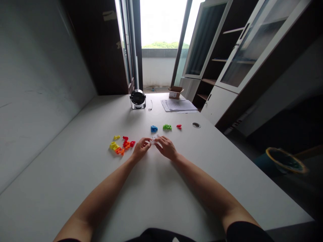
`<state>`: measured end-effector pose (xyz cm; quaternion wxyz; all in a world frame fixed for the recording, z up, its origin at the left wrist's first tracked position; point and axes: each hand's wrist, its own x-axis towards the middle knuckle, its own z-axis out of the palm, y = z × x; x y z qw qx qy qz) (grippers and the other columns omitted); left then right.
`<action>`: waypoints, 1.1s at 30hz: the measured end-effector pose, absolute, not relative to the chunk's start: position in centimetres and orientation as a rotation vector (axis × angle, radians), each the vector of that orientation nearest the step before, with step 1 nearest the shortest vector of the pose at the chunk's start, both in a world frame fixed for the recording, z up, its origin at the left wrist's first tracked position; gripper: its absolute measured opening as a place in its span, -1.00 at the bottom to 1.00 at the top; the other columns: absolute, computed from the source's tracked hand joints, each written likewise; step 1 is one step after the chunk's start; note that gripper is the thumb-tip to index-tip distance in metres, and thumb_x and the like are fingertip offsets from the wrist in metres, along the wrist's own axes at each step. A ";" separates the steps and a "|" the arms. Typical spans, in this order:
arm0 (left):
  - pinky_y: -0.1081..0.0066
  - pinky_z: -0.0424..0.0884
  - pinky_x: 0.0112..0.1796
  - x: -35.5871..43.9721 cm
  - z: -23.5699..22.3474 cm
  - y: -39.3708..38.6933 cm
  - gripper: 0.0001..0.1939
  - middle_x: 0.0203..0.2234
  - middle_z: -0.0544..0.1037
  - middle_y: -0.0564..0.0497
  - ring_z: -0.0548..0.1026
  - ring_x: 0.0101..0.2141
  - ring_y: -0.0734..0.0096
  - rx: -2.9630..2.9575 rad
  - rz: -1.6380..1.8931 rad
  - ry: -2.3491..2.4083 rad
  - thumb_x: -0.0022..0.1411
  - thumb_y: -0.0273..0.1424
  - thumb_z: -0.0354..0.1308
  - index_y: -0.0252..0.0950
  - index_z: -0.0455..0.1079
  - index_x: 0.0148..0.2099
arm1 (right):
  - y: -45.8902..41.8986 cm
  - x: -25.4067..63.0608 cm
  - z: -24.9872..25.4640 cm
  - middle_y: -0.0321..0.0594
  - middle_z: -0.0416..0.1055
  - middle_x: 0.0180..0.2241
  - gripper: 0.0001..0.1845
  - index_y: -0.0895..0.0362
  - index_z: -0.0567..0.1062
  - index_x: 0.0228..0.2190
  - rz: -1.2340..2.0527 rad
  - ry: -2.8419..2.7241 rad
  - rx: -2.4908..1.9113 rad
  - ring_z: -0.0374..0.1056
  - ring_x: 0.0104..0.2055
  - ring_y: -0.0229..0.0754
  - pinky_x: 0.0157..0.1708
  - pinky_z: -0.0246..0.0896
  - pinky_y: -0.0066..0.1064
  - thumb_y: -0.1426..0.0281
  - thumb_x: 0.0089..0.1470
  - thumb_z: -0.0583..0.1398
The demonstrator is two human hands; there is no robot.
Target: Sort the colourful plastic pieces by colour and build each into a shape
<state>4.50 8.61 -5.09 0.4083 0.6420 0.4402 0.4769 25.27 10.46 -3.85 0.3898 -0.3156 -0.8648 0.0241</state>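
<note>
While both hands meet near the middle of the broad white tabletop, a small, irregular, white plastic piece sits between them. The left hand has its thumb and index finger clamped on the left side of the piece; the right hand, its fingers bent and close together, grips the right side between thumb and fingertips. The long axis of the piece appears to run obliquely, from near left to far right, although the fingers cover much of it and which end is the front cannot be told.

Just beyond, from left to right, stand a blocky blue plastic piece, a low lime-green plastic piece (its long axis runs left to right) and a small rounded red plastic piece. Farther right, a pale ring-shaped grommet is set into the surface. Beside the left hand lies a loose cluster of yellow, red and orange plastic pieces, a red one nearest the fingers.

Toward the far edge are a round black device in a silvery frame, a thin dark looped wire, overlapping white paper sheets and an open brown cardboard box.
</note>
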 end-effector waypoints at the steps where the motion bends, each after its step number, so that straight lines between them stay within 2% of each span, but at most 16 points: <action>1: 0.42 0.42 -0.30 4.5 -5.1 8.6 -0.67 -0.32 0.56 -0.03 0.52 -0.33 0.36 1.619 1.203 1.107 0.26 -0.21 0.22 -0.27 0.45 -0.01 | 10.4 25.3 -3.9 -0.12 0.50 -0.21 -0.86 0.05 0.44 -0.11 0.062 -2.198 -0.803 0.39 -0.12 -0.03 -0.10 0.33 -0.18 0.35 0.33 0.12; 10: 0.41 0.44 -0.28 4.7 -4.7 8.6 -0.66 -0.29 0.58 -0.05 0.52 -0.36 0.39 1.553 1.216 1.071 0.28 -0.15 0.19 -0.31 0.48 -0.08 | 10.3 25.3 -3.8 -0.11 0.50 -0.18 -0.82 0.04 0.43 -0.08 0.065 -2.202 -0.812 0.40 -0.11 -0.02 -0.10 0.36 -0.17 0.30 0.30 0.16; 19: 0.43 0.38 -0.33 4.7 -4.5 8.5 -0.69 -0.40 0.54 0.00 0.48 -0.41 0.41 1.615 1.194 1.116 0.33 -0.17 0.11 -0.32 0.49 -0.14 | 10.4 25.3 -3.9 -0.13 0.50 -0.18 -0.84 0.04 0.42 -0.07 0.069 -2.231 -0.785 0.39 -0.10 -0.03 -0.08 0.35 -0.17 0.36 0.32 0.14; 26: 0.42 0.42 -0.30 4.9 -4.6 8.5 -0.74 -0.31 0.52 0.00 0.50 -0.40 0.45 1.527 1.263 1.093 0.27 -0.33 0.10 -0.28 0.42 -0.03 | 10.4 25.4 -3.9 -0.10 0.48 -0.21 -0.86 0.06 0.41 -0.09 0.079 -2.198 -0.817 0.39 -0.13 -0.02 -0.13 0.34 -0.18 0.36 0.34 0.10; 29: 0.43 0.42 -0.29 5.0 -4.5 8.3 -0.69 -0.25 0.53 -0.01 0.50 -0.37 0.45 1.542 1.264 1.099 0.19 -0.43 0.12 -0.26 0.41 0.00 | 10.4 25.4 -3.9 -0.10 0.47 -0.22 -0.85 0.06 0.40 -0.09 0.084 -2.194 -0.830 0.38 -0.13 -0.02 -0.13 0.34 -0.18 0.36 0.35 0.08; 33: 0.46 0.38 -0.33 5.0 -4.0 7.9 -0.63 -0.25 0.55 -0.01 0.50 -0.35 0.42 1.589 1.225 1.124 0.14 -0.45 0.17 -0.24 0.40 0.04 | 10.4 25.4 -3.9 -0.10 0.47 -0.20 -0.85 0.06 0.39 -0.08 0.093 -2.200 -0.834 0.38 -0.12 -0.02 -0.12 0.33 -0.19 0.37 0.35 0.07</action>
